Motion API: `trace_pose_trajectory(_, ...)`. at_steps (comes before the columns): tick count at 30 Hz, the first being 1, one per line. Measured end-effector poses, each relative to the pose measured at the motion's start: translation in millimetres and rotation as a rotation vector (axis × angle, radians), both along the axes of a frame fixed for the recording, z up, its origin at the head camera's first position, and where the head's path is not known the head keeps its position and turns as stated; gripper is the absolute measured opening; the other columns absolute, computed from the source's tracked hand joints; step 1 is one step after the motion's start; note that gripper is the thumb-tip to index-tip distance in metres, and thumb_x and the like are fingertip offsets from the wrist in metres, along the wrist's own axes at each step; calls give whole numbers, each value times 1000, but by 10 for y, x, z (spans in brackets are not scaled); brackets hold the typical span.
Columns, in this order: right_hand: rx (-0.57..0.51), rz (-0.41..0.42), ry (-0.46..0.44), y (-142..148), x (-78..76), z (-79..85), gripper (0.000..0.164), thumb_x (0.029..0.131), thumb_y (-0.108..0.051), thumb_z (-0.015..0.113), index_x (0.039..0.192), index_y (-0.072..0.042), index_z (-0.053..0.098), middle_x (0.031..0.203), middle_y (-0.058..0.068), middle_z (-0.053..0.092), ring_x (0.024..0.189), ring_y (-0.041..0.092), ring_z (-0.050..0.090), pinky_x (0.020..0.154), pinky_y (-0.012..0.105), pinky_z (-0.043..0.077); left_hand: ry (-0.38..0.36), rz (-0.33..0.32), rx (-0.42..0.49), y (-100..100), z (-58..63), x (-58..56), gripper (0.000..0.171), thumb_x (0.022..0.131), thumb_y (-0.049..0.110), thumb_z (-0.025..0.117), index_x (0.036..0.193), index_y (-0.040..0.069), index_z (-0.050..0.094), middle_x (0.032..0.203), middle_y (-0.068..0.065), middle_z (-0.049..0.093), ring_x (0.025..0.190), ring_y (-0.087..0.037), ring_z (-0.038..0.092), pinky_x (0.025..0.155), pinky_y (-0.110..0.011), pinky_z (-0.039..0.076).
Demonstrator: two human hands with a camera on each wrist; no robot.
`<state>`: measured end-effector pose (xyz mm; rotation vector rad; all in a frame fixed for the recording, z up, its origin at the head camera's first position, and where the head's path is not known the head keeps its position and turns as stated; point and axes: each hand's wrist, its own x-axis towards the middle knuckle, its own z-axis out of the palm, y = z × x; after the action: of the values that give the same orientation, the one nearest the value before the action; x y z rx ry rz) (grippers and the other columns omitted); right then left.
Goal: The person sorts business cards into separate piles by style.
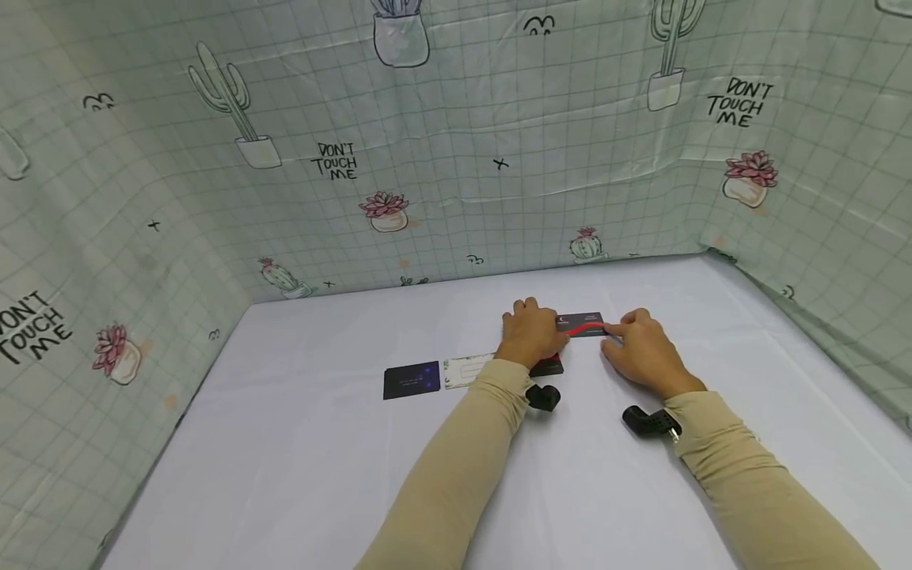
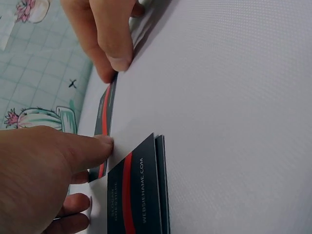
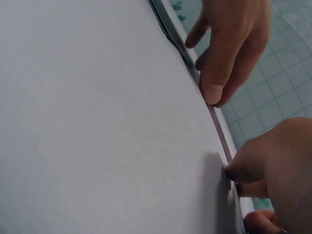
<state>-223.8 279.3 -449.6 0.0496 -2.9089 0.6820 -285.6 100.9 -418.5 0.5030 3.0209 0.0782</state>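
Observation:
A black business card [image 1: 588, 318] with a red stripe lies flat on the white table, between the two hands. My left hand [image 1: 530, 332] grips its left end, the thumb [image 2: 100, 148] on the near edge. At the card's right end, my right hand [image 1: 644, 356] pinches the corner between thumb and index finger, as the left wrist view shows. Just nearer than this card, a small stack of similar black cards [image 2: 141, 190] with a red stripe shows printed lettering; in the head view the left hand partly covers the stack.
To the left lie a white card [image 1: 463, 370] with a leafy border, partly behind the left sleeve, and a dark blue card [image 1: 412, 381]. A patterned cloth [image 1: 456, 214] hangs behind and beside the white-covered table [image 1: 299, 443]. Both wrists carry black camera mounts [image 1: 647, 422].

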Motion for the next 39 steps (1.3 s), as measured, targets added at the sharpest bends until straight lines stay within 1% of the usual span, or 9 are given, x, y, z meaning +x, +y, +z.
trace_pose_trajectory(2, 2, -1, 3, -10, -6, 3, 42, 95, -20, 58, 129, 4, 65, 124, 30, 47, 108, 45, 50, 81, 59, 45, -1, 0, -14, -4, 9, -12, 44, 94, 53, 62, 131, 28, 67, 122, -4, 55, 112, -21, 47, 96, -41, 42)
trace_pose_trajectory(5, -6, -2, 6, -22, -11, 13, 42, 95, -19, 58, 129, 3, 65, 125, 30, 47, 108, 45, 49, 81, 59, 44, -13, 4, -12, -17, 23, -43, 47, 93, 54, 63, 132, 29, 66, 124, -4, 55, 114, -21, 47, 98, -42, 41)
trace_pose_trajectory(14, -26, -10, -15, -47, -9, 44, 42, 95, -19, 57, 130, 3, 64, 126, 30, 45, 109, 45, 48, 83, 58, 43, -78, 32, 82, -80, 66, -152, 51, 87, 53, 72, 132, 30, 67, 114, 0, 60, 104, -19, 49, 95, -42, 41)
trace_pose_trajectory(20, 5, -13, -9, -64, -14, 41, 41, 95, -19, 56, 130, 2, 65, 125, 30, 46, 108, 45, 48, 81, 59, 45, -90, 37, 117, -96, 77, -165, 50, 87, 53, 73, 129, 27, 68, 113, 0, 60, 101, -19, 48, 96, -43, 40)
trace_pose_trajectory(25, 45, -13, -18, -79, -2, -15, 42, 95, -20, 54, 130, 1, 65, 122, 29, 47, 105, 46, 49, 76, 59, 47, -93, 47, 147, -101, 21, -150, 50, 85, 52, 76, 128, 26, 67, 112, 0, 62, 100, -19, 49, 96, -43, 40)
trace_pose_trajectory(30, 34, -27, -1, -96, 47, -34, 40, 94, -17, 55, 128, 1, 67, 119, 29, 49, 102, 45, 50, 74, 59, 47, -71, 23, 176, -89, -50, -136, 52, 84, 50, 78, 128, 24, 65, 112, 1, 65, 97, -18, 53, 93, -42, 43)
trace_pose_trajectory(33, 25, -24, 40, -93, 60, -27, 39, 93, -17, 56, 125, 2, 68, 118, 30, 50, 101, 46, 52, 74, 60, 47, -56, -4, 190, -76, -37, -139, 52, 85, 47, 79, 127, 21, 62, 112, 1, 68, 93, -16, 58, 92, -41, 44)
trace_pose_trajectory(36, -1, -30, 86, -76, 51, -23, 38, 91, -15, 57, 122, 4, 70, 117, 30, 52, 99, 46, 54, 76, 59, 46, -56, -33, 210, -59, 0, -147, 51, 85, 43, 79, 126, 19, 60, 112, 1, 68, 90, -15, 59, 88, -38, 46)
trace_pose_trajectory(39, -67, -58, 131, -66, 35, -22, 34, 90, -11, 59, 116, 5, 73, 115, 30, 55, 97, 43, 57, 79, 56, 45, -55, -61, 279, -46, 26, -165, 47, 88, 35, 78, 126, 17, 58, 112, -1, 67, 90, -13, 58, 84, -33, 47)
